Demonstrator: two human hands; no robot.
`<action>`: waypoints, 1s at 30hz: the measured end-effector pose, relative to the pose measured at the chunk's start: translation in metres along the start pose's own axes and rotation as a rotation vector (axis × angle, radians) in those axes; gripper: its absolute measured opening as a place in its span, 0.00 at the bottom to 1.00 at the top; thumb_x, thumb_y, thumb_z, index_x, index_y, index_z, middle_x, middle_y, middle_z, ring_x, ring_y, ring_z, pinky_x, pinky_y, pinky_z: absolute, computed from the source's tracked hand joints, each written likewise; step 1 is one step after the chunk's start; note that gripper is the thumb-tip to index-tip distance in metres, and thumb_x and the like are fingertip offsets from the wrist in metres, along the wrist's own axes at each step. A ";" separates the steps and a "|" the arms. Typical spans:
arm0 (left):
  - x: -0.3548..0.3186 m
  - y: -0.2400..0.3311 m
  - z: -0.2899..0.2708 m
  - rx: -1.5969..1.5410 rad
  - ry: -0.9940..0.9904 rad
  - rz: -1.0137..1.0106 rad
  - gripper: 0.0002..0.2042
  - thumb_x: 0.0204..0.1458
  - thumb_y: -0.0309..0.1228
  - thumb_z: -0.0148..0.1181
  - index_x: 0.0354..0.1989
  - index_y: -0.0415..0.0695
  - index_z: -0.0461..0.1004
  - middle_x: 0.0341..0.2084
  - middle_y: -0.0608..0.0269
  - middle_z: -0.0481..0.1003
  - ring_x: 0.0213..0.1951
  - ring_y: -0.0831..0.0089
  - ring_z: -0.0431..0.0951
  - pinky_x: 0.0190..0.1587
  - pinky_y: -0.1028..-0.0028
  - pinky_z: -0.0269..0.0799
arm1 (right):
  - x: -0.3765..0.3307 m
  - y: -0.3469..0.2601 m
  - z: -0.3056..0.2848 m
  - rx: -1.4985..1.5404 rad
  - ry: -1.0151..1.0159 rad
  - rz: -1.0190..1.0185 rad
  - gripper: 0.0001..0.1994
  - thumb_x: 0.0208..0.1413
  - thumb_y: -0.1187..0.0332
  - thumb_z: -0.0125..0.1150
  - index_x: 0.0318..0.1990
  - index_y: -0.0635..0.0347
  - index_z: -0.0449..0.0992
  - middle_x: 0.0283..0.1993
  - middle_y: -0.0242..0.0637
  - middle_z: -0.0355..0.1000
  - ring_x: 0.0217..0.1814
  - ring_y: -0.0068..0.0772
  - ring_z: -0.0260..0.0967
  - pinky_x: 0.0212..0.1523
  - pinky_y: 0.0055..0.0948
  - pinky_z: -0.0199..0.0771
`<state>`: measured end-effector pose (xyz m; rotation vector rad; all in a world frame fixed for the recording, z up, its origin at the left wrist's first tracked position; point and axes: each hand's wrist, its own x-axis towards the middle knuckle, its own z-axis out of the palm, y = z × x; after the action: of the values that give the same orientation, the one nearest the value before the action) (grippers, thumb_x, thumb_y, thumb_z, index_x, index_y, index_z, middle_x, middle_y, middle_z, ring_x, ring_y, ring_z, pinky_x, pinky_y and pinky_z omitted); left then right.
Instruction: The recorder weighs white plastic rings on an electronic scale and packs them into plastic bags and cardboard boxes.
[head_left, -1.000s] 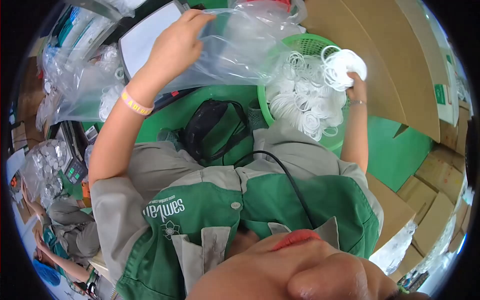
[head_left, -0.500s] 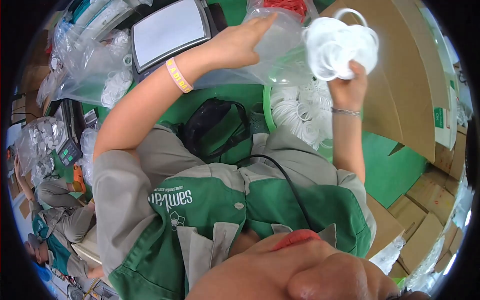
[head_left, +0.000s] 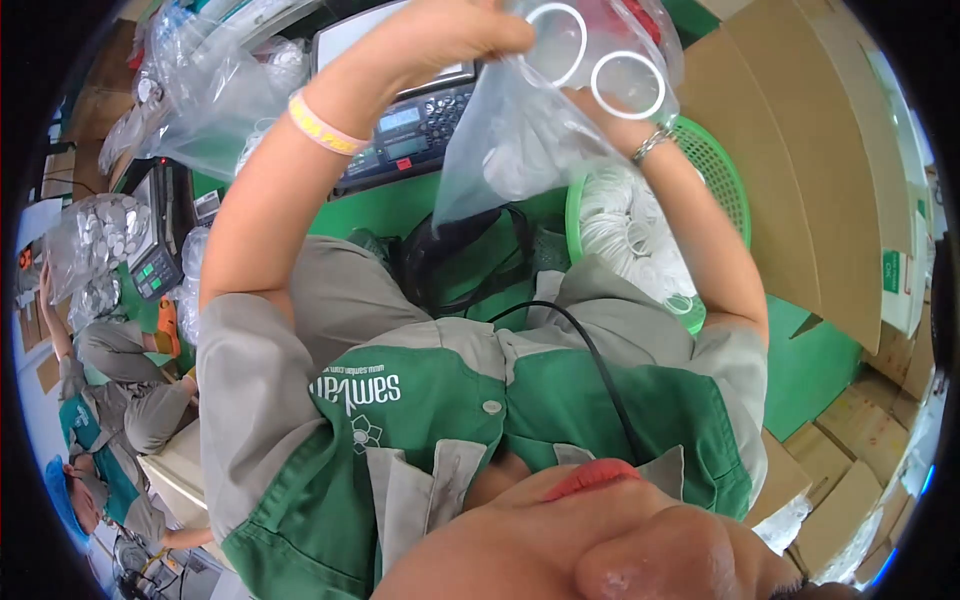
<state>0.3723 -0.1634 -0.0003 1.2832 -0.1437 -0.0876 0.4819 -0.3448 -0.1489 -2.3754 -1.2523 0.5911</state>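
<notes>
My left hand [head_left: 485,30], with a pink wristband on its arm, is closed on the edge of a clear plastic bag [head_left: 470,150] at the top of the view. My right hand [head_left: 603,118] reaches up at the bag's right side. Its fingers are hidden behind plastic and rings, so its grip cannot be made out. Two white rings show near it, an upper ring [head_left: 584,45] and a lower ring [head_left: 628,54]. A blurred white mass [head_left: 512,170] shows through the bag. Below my right forearm, a green basket [head_left: 722,180] holds many white rings [head_left: 625,230].
Behind the bag stands a digital scale [head_left: 415,130]. A large cardboard box [head_left: 790,150] rises at right. A black strapped item [head_left: 450,265] lies between my legs. At far left a co-worker [head_left: 110,430] sits near a second scale [head_left: 155,260] and bags of silvery discs [head_left: 105,230].
My right hand has moved left to the bag from beside the cardboard, where it held up a stack of white rings. My left hand has closed on the bag and lifted it.
</notes>
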 end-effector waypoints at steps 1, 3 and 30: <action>-0.010 0.004 -0.029 0.037 -0.083 0.010 0.37 0.36 0.13 0.46 0.61 0.36 0.45 0.57 0.60 0.55 0.26 0.87 0.65 0.24 0.87 0.61 | 0.001 -0.024 -0.024 -0.169 -0.089 -0.153 0.14 0.53 0.64 0.41 0.46 0.55 0.66 0.45 0.48 0.66 0.49 0.43 0.63 0.50 0.34 0.60; -0.013 0.006 -0.062 -0.083 -0.380 0.357 0.35 0.36 0.15 0.47 0.60 0.36 0.49 0.50 0.64 0.63 0.18 0.88 0.62 0.21 0.87 0.58 | 0.011 -0.041 -0.047 -0.118 -0.038 -0.203 0.14 0.53 0.63 0.41 0.44 0.56 0.67 0.44 0.47 0.68 0.47 0.43 0.65 0.49 0.34 0.61; -0.042 0.064 -0.176 0.982 0.973 0.202 0.20 0.43 0.23 0.48 0.49 0.47 0.69 0.17 0.62 0.71 0.17 0.78 0.65 0.22 0.76 0.61 | 0.057 -0.174 -0.119 0.420 0.284 -0.088 0.09 0.52 0.70 0.51 0.38 0.64 0.72 0.34 0.34 0.72 0.35 0.24 0.68 0.35 0.22 0.67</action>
<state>0.3572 0.0275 0.0098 2.1264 0.5938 0.8731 0.4567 -0.2226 0.0301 -1.9635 -0.9891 0.4215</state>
